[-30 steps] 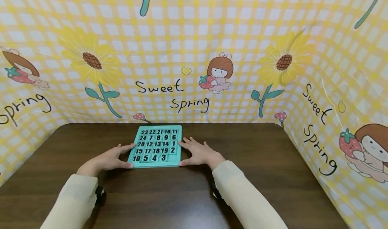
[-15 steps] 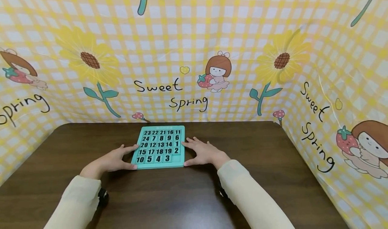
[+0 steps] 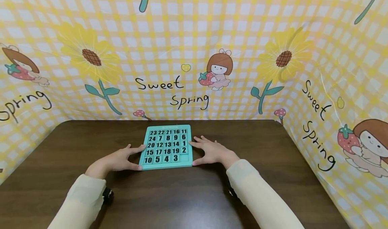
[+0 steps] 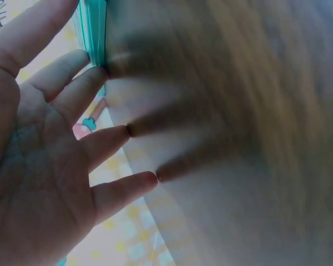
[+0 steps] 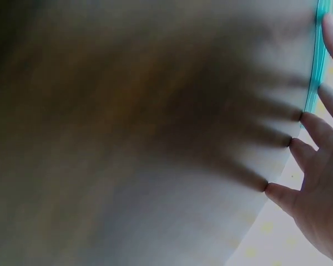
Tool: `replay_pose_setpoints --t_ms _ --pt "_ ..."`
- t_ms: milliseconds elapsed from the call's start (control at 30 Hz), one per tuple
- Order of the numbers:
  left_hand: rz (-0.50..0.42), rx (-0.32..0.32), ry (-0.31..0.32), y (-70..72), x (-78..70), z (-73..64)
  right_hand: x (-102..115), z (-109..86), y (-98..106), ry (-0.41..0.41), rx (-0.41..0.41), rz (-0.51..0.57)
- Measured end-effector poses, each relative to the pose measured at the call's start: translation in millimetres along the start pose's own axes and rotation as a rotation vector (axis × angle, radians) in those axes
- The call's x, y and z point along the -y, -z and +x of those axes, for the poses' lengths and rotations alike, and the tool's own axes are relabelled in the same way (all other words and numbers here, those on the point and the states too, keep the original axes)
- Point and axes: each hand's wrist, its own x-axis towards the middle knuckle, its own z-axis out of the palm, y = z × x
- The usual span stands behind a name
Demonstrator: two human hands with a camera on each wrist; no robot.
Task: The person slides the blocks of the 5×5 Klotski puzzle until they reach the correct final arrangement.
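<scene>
A teal number sliding puzzle (image 3: pixel 166 148) lies face up on the dark wooden table, its black-numbered tiles in rows and the bottom right slot vacant. My left hand (image 3: pixel 122 159) touches the puzzle's left edge with spread fingers, the thumb at the near corner. Against the right edge rests my right hand (image 3: pixel 212 151), fingers spread and thumb near the front corner. In the left wrist view, the fingertips of the left hand (image 4: pixel 50 144) meet the teal side (image 4: pixel 94 33) and the table. The right wrist view has the right hand (image 5: pixel 322 172) with extended fingers along the puzzle's side (image 5: pixel 317 61).
The brown table (image 3: pixel 169 195) extends in front of the puzzle and to both sides. Behind it and at the sides hangs a yellow checked cloth (image 3: pixel 169 47) printed with flowers, figures and lettering. The puzzle lies close to the table's back edge.
The puzzle has slid to the right across the table, with both hands moving along at its sides. The fingers keep about the same pose and the tile arrangement is the same.
</scene>
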Motion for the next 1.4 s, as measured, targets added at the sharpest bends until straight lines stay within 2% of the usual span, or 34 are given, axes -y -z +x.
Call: replay_pose_setpoints --t_ms 433,733,933,1400 --pt "0.031 -0.022 -0.009 -12.7 -17.1 1.6 -11 -16.7 5 -0.018 0.020 0.009" --pt "0.056 -0.033 -0.065 -20.8 -30.8 4.1 -20 -30.9 5 -0.044 0.020 0.034" --pt "0.074 -0.037 -0.056 -26.2 -38.1 4.0 -23 -40.7 6 -0.050 0.026 0.027" --pt "0.093 -0.041 -0.084 -39.2 -55.1 4.8 -31 -63.2 6 -0.079 0.007 -0.008"
